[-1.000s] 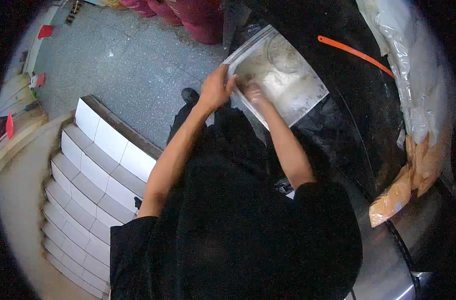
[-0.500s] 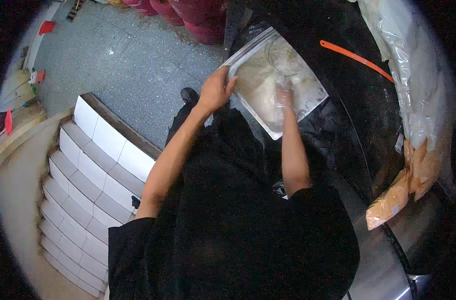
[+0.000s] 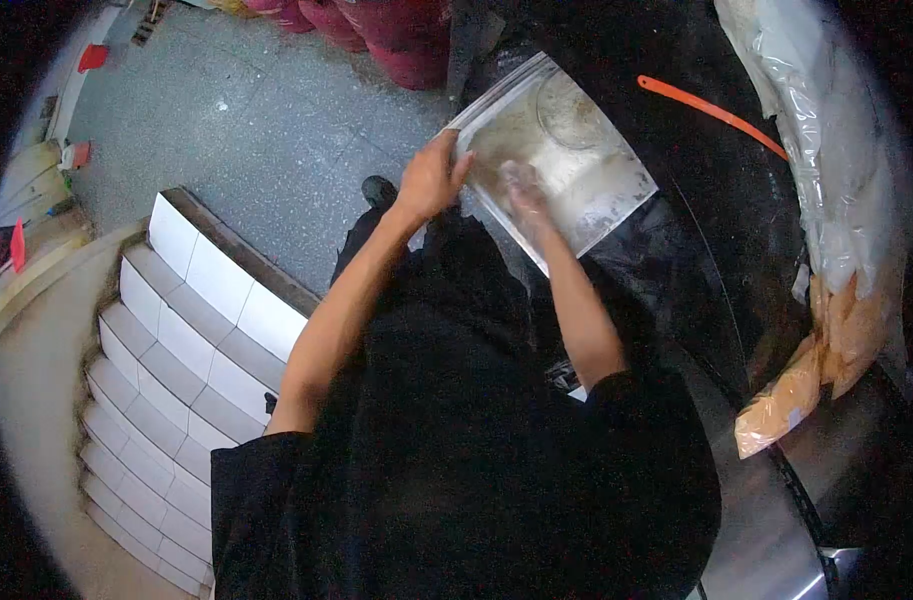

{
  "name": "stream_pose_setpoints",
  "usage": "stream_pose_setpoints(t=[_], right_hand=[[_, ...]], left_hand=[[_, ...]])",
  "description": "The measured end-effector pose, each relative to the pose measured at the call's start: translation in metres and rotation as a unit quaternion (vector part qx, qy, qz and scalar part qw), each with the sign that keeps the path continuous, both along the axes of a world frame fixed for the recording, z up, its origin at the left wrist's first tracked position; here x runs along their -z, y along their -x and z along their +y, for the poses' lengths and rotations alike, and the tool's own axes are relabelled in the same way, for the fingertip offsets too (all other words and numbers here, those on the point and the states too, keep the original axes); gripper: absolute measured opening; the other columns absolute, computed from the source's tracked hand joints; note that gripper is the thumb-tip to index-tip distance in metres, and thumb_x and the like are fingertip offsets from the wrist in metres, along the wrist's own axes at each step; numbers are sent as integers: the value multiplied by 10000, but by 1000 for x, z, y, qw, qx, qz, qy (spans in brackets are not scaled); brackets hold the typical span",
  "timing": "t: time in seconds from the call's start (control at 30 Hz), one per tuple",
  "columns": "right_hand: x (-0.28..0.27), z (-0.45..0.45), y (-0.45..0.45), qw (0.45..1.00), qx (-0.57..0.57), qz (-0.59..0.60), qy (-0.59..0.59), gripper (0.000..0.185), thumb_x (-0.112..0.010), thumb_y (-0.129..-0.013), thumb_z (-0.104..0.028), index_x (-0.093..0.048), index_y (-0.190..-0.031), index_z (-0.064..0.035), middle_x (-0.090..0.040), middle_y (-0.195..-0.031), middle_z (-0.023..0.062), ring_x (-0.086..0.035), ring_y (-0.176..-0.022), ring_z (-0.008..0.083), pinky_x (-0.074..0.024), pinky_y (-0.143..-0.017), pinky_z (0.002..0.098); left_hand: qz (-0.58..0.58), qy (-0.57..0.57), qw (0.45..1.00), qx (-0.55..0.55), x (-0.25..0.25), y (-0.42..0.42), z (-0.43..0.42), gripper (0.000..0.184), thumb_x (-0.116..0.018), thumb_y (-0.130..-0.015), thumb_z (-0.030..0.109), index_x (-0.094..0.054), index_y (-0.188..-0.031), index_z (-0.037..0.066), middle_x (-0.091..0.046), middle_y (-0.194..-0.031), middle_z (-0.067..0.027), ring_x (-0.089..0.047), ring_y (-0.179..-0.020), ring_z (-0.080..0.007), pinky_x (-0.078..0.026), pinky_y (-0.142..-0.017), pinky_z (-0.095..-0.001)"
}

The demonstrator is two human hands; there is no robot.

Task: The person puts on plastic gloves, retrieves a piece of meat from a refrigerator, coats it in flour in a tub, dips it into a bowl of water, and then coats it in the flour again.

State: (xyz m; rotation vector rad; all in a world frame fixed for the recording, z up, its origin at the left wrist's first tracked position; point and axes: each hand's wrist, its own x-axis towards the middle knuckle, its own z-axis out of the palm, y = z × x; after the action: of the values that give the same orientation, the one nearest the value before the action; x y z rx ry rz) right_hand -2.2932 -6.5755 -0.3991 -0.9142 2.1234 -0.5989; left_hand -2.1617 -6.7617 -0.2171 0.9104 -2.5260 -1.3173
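A rectangular tray (image 3: pixel 631 190) holds pale, flour-like powder (image 3: pixel 561 165). My left hand (image 3: pixel 431 180) grips its left rim, with the thumb on the inner side and the other fingers over the edge. My right hand (image 3: pixel 521 190), dusted white, is down in the powder near the tray's left wall. Its fingers are smeared and partly covered, so whether they hold anything cannot be made out. In the far part of the tray lies a round, thin-rimmed thing (image 3: pixel 568 112), perhaps a sieve, apart from both hands.
An orange strip (image 3: pixel 711 115) lies on the dark surface to the right. Beyond it hang clear plastic sheeting (image 3: pixel 826 150) and an orange-brown wrapped packet (image 3: pixel 776 405). White-tiled steps (image 3: pixel 216 270) are at the left; dark red sacks (image 3: pixel 401 40) stand at the back.
My right hand has swept left through the powder, from the tray's middle toward its left wall. Powder now looks heaped where it was. My left hand keeps its place on the rim.
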Motion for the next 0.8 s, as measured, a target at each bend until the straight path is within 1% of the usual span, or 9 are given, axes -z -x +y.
stream_pose_setpoints(t=[0.03,0.23,0.33,0.4,0.5,0.57,0.6,0.67,0.8], right_hand=[[-38,-21,-11,994,-1,26,-110,491,-434,-856,-262,-333,-1326,-156,-303,-1367,171,-365,-1208,309,-302,-998,424],[11,-40,-7,972,-66,195,112,291,-472,-810,-240,-569,-1010,-53,-608,-984,176,-595,-847,312,-459,-775,424],[16,-40,6,949,-234,154,-142,420,-492,-829,-261,-443,-1202,-75,-573,-1032,215,-550,-969,337,-452,-822,404],[0,-19,12,974,-140,142,-106,415,-521,-801,-232,-466,-1177,-67,-559,-1066,209,-546,-980,334,-444,-837,402],[-7,11,17,971,16,225,-73,253,-483,-800,-195,-567,-979,-36,-587,-998,183,-576,-895,296,-445,-823,412],[17,40,24,953,-16,300,26,232,-453,-811,-175,-601,-906,-24,-598,-951,167,-589,-857,275,-447,-817,422],[49,58,30,932,-102,327,120,228,-449,-814,-167,-590,-925,-26,-593,-947,162,-585,-864,272,-446,-822,425],[41,63,28,931,-169,261,193,233,-451,-815,-160,-567,-977,-40,-575,-962,154,-563,-922,267,-432,-849,437],[-4,58,28,987,-55,-47,142,319,-479,-797,-194,-520,-1089,-73,-554,-987,138,-516,-1050,240,-401,-904,450]], left_hand=[[1,7,1000,-1,2,-2,2,374,-547,-818,259,-473,-1073,-3,-564,-920,-251,-552,-848,-412,-443,-712,-461],[-25,7,1000,5,-1,0,2,383,-535,-828,267,-462,-1085,-7,-558,-950,-254,-544,-875,-414,-438,-733,-464],[-43,-3,999,11,-2,1,0,386,-533,-830,269,-461,-1086,-11,-553,-970,-256,-541,-884,-413,-438,-739,-463],[-46,-7,999,10,-6,0,0,388,-532,-831,273,-460,-1087,-9,-553,-976,-254,-541,-884,-414,-439,-738,-465],[15,55,998,0,10,-2,1,385,-534,-829,280,-461,-1087,3,-562,-957,-244,-545,-868,-414,-439,-729,-474],[17,21,1000,-9,10,-4,4,388,-538,-827,282,-461,-1094,12,-564,-958,-241,-546,-869,-411,-439,-730,-473],[18,6,1000,-13,8,-3,3,390,-540,-825,283,-460,-1098,16,-566,-959,-239,-547,-869,-410,-440,-730,-473],[-8,-3,1000,-15,6,-2,2,390,-542,-825,282,-459,-1102,21,-565,-963,-237,-548,-869,-408,-439,-725,-473],[-2,-15,1000,-15,8,-3,3,393,-541,-827,285,-451,-1107,24,-566,-957,-235,-553,-855,-408,-439,-709,-475]])
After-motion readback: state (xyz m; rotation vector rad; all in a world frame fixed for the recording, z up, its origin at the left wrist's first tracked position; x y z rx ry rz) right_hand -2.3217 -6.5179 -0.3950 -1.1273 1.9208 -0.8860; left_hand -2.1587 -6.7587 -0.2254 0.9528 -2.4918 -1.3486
